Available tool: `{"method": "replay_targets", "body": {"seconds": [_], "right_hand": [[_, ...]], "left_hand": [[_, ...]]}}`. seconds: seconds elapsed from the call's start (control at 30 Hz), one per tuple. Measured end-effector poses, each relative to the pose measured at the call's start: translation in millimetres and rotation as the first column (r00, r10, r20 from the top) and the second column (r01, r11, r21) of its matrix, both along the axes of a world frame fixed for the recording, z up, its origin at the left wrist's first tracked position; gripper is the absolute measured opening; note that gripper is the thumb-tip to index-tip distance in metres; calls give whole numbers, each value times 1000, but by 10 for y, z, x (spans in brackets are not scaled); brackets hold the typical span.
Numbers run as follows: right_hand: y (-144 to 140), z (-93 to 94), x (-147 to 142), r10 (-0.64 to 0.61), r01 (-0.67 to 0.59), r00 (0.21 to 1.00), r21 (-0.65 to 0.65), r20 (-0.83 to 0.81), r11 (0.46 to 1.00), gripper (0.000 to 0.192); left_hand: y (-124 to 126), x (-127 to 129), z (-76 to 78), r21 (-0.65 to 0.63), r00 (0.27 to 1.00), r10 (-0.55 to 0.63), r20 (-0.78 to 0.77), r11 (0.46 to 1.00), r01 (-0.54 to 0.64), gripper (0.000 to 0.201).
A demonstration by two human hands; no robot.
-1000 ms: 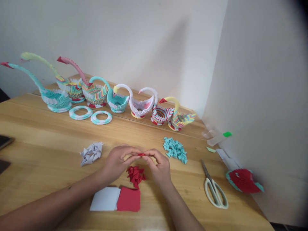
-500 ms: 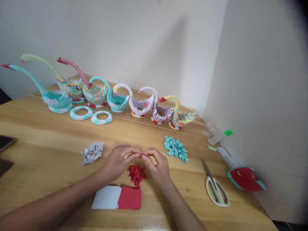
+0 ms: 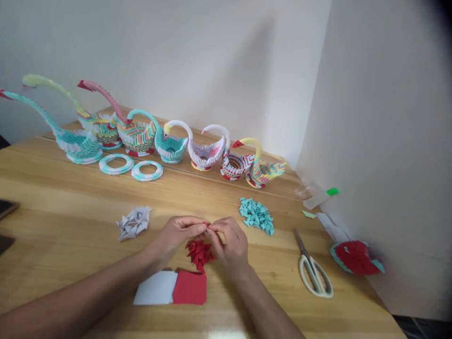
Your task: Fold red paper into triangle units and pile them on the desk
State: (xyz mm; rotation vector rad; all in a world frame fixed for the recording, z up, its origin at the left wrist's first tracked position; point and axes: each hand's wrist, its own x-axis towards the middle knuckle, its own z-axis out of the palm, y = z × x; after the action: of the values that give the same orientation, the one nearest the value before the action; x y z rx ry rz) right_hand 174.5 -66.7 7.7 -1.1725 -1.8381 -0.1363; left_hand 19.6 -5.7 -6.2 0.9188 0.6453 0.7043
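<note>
A small piece of red paper is pinched between the fingertips of both hands, mostly covered by them. My left hand grips it from the left, and my right hand has its thumb and fingers closed on the other side. Just below the fingers lies a pile of folded red paper triangles. Nearer to me are a stack of red paper and, touching it, a stack of white paper. White folded pieces lie left of my hands, turquoise folded triangles to the right.
Several paper swans stand along the back of the wooden table. Before them lie two turquoise-and-white rings. Scissors and a red paper piece with turquoise edging are at the right, near the wall.
The fingers have shifted around the red paper; my right hand's fingers are more curled over it. The whole view has moved slightly, with everything a little further left.
</note>
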Motion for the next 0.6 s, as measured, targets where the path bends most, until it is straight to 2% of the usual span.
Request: {"method": "replay_targets", "body": {"seconds": [0.13,0.2,0.27,0.37,0.43,0.5,0.53,0.6], "right_hand": [[15,-50,-10,-9,8,996,4,83,1000,13],[24,-16,-2,-19,23,991,-23,132,999,17],[5,110,30,-39,48,983,-47,181,998,20],[-141,441,184,-109,137,962,-100,250,986,18],[-321,635,401,-172,222,946,-162,275,962,19],[-538,696,722,-271,338,910,-182,313,923,22],[-651,661,915,-339,415,880,-189,332,890,24],[-879,468,1330,-536,597,774,-104,337,796,34]], "left_hand": [[-30,6,-12,-180,989,-2,148,983,29,26],[0,-7,-21,-212,977,-15,214,975,61,23],[59,-32,-42,-203,965,-26,260,976,81,22],[157,-79,-79,-234,959,-4,284,969,73,21],[199,-105,-90,-283,956,19,292,957,68,19],[214,-121,-85,-327,950,33,310,942,74,17],[213,-124,-77,-343,947,37,320,936,79,16],[206,-125,-52,-361,943,46,329,929,81,16]]}}
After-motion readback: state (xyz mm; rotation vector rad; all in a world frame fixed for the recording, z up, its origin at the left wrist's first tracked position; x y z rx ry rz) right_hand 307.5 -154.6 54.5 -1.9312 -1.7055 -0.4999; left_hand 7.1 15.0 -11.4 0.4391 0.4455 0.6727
